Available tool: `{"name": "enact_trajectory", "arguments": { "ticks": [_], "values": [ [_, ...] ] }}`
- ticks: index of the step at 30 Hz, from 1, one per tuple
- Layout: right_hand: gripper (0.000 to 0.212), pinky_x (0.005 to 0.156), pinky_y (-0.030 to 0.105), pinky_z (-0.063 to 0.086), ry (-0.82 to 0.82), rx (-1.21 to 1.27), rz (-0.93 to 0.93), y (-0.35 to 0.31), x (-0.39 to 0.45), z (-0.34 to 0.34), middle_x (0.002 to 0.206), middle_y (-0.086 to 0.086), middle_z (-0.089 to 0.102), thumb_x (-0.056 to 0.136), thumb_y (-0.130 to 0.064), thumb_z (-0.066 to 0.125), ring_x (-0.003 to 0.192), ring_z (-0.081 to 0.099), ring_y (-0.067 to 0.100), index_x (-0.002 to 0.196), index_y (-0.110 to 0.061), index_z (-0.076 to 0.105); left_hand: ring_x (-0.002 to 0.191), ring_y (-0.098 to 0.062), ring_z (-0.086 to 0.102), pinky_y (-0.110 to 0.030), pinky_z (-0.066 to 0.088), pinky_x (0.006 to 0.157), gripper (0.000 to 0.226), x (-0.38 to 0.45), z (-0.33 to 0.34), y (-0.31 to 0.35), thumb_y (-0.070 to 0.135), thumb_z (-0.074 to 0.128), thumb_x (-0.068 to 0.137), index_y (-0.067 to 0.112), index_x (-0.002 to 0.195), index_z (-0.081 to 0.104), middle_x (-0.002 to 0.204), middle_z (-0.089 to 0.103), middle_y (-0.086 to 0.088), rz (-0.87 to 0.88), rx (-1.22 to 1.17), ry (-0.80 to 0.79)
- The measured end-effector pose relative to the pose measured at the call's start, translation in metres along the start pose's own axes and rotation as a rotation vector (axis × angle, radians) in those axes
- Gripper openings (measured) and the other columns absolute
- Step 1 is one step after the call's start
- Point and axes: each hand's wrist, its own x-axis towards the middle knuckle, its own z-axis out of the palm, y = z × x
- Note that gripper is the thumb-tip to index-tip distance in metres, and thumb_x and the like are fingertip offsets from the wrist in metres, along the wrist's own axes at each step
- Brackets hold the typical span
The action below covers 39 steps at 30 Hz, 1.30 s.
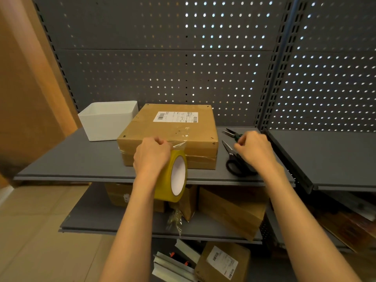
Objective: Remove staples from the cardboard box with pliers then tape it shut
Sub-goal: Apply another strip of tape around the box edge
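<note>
A closed cardboard box [162, 127] with a white shipping label lies on the grey shelf [71, 157]. A strip of clear tape [181, 135] runs from its top over the front edge. My left hand [151, 154] grips the yellow tape roll [176, 177] at the box's front edge, the roll hanging below the shelf lip. Right of the box lie needle-nose pliers [231, 132] and black scissors [234, 164]. My right hand [253, 148] is over both tools with curled fingers, hiding part of them; I cannot tell whether it holds one.
A white open bin [109, 120] stands left of the box, against the pegboard back wall. The lower shelf holds brown boxes [230, 214] and crumpled clear tape [175, 219]. Below that lie a labelled box [221, 261] and metal strips.
</note>
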Motion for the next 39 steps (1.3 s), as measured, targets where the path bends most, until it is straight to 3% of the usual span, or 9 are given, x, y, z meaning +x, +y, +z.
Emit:
{"name": "enact_trajectory", "arguments": {
  "ticks": [2, 4, 8, 11, 17, 20, 25, 34, 39],
  "values": [
    [0.026, 0.048, 0.028, 0.039, -0.106, -0.120, 0.052, 0.006, -0.005, 0.004, 0.070, 0.006, 0.051, 0.087, -0.026, 0.064, 0.068, 0.052, 0.024, 0.075, -0.006, 0.052, 0.089, -0.024, 0.053, -0.034, 0.043, 0.077, 0.015, 0.000, 0.000, 0.001, 0.030, 0.050, 0.091, 0.021, 0.096, 0.061, 0.095, 0.060, -0.003, 0.008, 0.004, 0.003],
    [0.023, 0.047, 0.025, 0.032, -0.141, -0.176, 0.079, 0.010, -0.010, 0.011, 0.069, 0.004, 0.047, 0.087, -0.027, 0.064, 0.069, 0.050, 0.021, 0.083, -0.008, 0.052, 0.086, -0.023, 0.051, -0.033, 0.041, 0.074, 0.011, -0.001, 0.001, 0.002, 0.030, 0.050, 0.092, 0.023, 0.093, 0.059, 0.091, 0.058, -0.001, 0.021, 0.010, 0.010],
    [0.034, 0.068, 0.033, 0.044, -0.121, -0.225, 0.104, 0.015, -0.015, 0.025, 0.105, 0.016, 0.059, 0.089, -0.031, 0.060, 0.098, 0.056, 0.031, 0.107, -0.003, 0.058, 0.085, -0.022, 0.050, -0.033, 0.042, 0.075, 0.010, -0.002, 0.002, 0.002, 0.029, 0.050, 0.092, 0.024, 0.093, 0.059, 0.090, 0.055, 0.000, 0.027, 0.008, 0.020],
    [0.034, 0.077, 0.035, 0.047, -0.083, -0.245, 0.098, 0.016, -0.017, 0.029, 0.114, 0.018, 0.057, 0.092, -0.028, 0.055, 0.103, 0.055, 0.032, 0.114, -0.001, 0.056, 0.088, -0.023, 0.050, -0.036, 0.044, 0.079, 0.009, -0.001, 0.001, 0.002, 0.030, 0.052, 0.091, 0.025, 0.094, 0.059, 0.092, 0.055, 0.000, 0.015, 0.002, 0.010],
    [0.033, 0.064, 0.033, 0.038, 0.018, 0.066, 0.134, 0.027, -0.013, 0.018, 0.100, 0.016, 0.057, 0.094, -0.028, 0.052, 0.091, 0.056, 0.031, 0.107, 0.002, 0.051, 0.094, -0.026, 0.053, -0.039, 0.046, 0.084, 0.013, 0.000, 0.001, 0.000, 0.031, 0.053, 0.090, 0.024, 0.096, 0.062, 0.099, 0.060, -0.002, 0.001, -0.005, -0.002],
    [0.025, 0.051, 0.019, 0.038, 0.051, 0.363, 0.048, 0.026, -0.010, 0.004, 0.076, -0.002, 0.055, 0.090, -0.031, 0.058, 0.067, 0.052, 0.010, 0.094, -0.007, 0.055, 0.099, -0.028, 0.055, -0.041, 0.046, 0.089, 0.016, 0.001, 0.001, 0.000, 0.032, 0.054, 0.090, 0.023, 0.099, 0.064, 0.103, 0.062, -0.004, 0.003, -0.003, -0.001],
    [0.027, 0.049, 0.008, 0.042, 0.052, 0.503, -0.229, 0.012, -0.020, -0.009, 0.072, -0.016, 0.058, 0.073, -0.038, 0.076, 0.064, 0.057, -0.006, 0.084, -0.025, 0.054, 0.098, -0.027, 0.055, -0.044, 0.047, 0.091, 0.014, 0.002, 0.001, -0.001, 0.031, 0.056, 0.089, 0.024, 0.097, 0.064, 0.103, 0.063, -0.004, 0.014, -0.008, -0.009],
    [0.058, 0.062, 0.024, 0.049, -0.156, 0.454, -0.317, 0.009, -0.035, -0.014, 0.087, -0.004, 0.061, 0.057, -0.064, 0.073, 0.077, 0.059, 0.011, 0.087, -0.021, 0.048, 0.092, -0.022, 0.051, -0.033, 0.041, 0.077, 0.012, 0.004, 0.000, -0.001, 0.028, 0.058, 0.088, 0.021, 0.093, 0.067, 0.099, 0.062, -0.001, 0.017, -0.030, 0.007],
    [0.061, 0.061, 0.024, 0.050, -0.298, 0.359, -0.384, 0.014, -0.041, -0.030, 0.080, -0.005, 0.064, 0.052, -0.068, 0.071, 0.072, 0.061, 0.012, 0.087, -0.021, 0.053, 0.093, -0.028, 0.056, -0.042, 0.049, 0.086, 0.017, 0.003, 0.000, -0.002, 0.027, 0.058, 0.086, 0.015, 0.095, 0.067, 0.096, 0.063, -0.007, 0.001, -0.029, 0.009]
  ]
}}
